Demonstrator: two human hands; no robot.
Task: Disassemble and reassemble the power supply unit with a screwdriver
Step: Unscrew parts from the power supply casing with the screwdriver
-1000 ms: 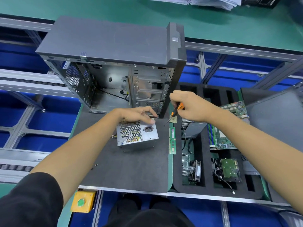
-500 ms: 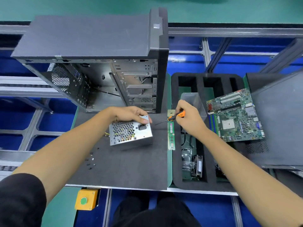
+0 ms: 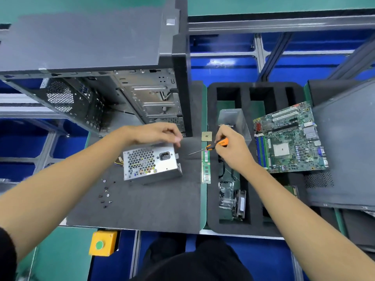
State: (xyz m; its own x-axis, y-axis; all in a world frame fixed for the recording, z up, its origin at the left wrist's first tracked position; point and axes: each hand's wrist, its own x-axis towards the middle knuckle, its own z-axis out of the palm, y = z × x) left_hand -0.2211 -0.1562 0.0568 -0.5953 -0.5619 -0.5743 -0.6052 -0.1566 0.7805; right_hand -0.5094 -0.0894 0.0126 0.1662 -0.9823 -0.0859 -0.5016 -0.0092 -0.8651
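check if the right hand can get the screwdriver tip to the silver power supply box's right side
Probably yes: right hand holds the orange-handled screwdriver aimed at the silver metal power supply box, with bare mat between.

silver power supply unit [image 3: 152, 162] with a honeycomb grille and a black socket. orange-and-black screwdriver [image 3: 215, 145]. dark grey mat [image 3: 142, 205] dotted with black and silver screws [image 3: 105, 193]. green motherboard [image 3: 289, 137] with blue slots. black foam tray [image 3: 211, 199]. yellow box [image 3: 103, 242], green button.
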